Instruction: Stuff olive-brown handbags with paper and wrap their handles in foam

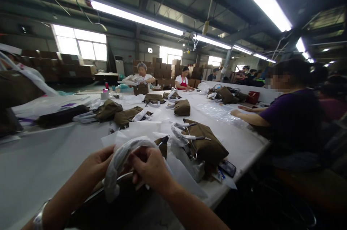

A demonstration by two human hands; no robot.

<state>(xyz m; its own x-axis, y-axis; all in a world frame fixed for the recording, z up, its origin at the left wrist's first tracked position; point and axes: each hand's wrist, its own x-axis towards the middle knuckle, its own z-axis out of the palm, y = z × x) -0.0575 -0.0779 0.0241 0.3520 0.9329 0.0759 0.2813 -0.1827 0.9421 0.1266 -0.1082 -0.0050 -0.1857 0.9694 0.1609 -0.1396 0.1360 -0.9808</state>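
In front of me is a dark handbag (116,204) with an arched handle (115,170) wrapped in white tissue paper. My left hand (101,165) grips the handle from its left side, its fingertips hidden behind the wrapping. Inside the arch, my right hand (151,168) has curled fingers, thumb and forefinger pinching the wrapping on the handle's inner side. White paper sheets (179,172) lie just beyond my hands. A brown handbag (204,141) with wrapped handles rests on its side, to the right of my right hand.
Several more brown bags (182,107) are spread over the white table (54,161). A phone (227,167) lies near its right edge. A co-worker in a purple top (294,114) handles clear plastic (219,112) at the right; other people work across the table. A dark bag (63,114) lies at left.
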